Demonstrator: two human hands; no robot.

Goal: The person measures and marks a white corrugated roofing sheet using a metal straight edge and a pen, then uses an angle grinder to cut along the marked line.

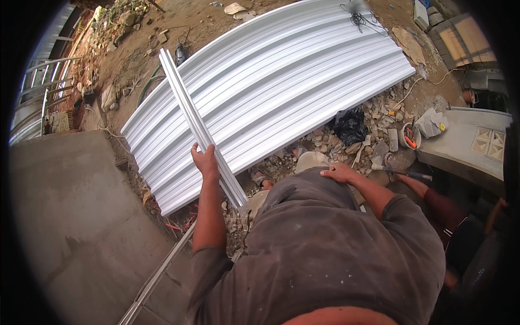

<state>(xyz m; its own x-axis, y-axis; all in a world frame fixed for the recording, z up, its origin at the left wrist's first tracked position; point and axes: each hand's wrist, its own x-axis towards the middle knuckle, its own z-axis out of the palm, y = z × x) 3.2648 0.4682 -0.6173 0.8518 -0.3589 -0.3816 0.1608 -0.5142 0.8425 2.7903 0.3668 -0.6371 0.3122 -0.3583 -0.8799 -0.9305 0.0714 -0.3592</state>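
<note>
Grey shirt (pixel 319 244) — dusty, short-sleeved

- Ribbed roofing sheet (pixel 281 81): white, with parallel raised ribs along its length.
- Metal strip (pixel 197 127) in the left hand (pixel 207 161): white, lengthwise folds.
- Shirt (pixel 319 254): dark grey, flecked with pale dust.
- Plastic bag (pixel 350 125) at two o'clock from the right hand (pixel 338 173): glossy black.
- Concrete slab (pixel 70 216) at nine o'clock: plain grey.
- Rubble (pixel 374 135): mixed grey, tan and reddish.
- Earth (pixel 146 49) at eleven o'clock: brown.

L hand (pixel 206 161) grips white metal strip (pixel 197 125) over roof sheet (pixel 281 81).
</note>
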